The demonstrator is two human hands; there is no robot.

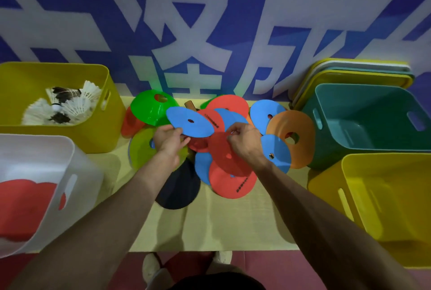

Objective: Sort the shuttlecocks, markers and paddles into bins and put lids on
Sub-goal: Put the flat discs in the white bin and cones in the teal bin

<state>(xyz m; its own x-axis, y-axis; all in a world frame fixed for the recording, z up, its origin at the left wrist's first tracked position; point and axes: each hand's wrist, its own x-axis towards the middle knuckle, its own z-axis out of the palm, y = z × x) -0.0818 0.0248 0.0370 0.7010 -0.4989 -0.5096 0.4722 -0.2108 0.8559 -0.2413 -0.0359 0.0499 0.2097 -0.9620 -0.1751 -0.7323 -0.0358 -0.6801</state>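
Observation:
A heap of flat disc markers in blue, red, green and orange covers the middle of the table [210, 224]. My left hand [169, 139] pinches the near edge of a blue marker [189, 122] lifted above the heap. My right hand [242, 140] pinches the top edge of a red marker [224, 157]. A black paddle [178, 187] lies partly under the discs, and a wooden handle [189, 104] pokes out at the back. Several shuttlecocks [63, 105] lie in the yellow bin [93, 136] at back left.
A white bin [70, 173] at front left holds red paddles [25, 205]. At right stand an empty teal bin [335, 136] and an empty yellow bin [349, 196]. Stacked lids [349, 73] lean on the blue wall behind the teal bin.

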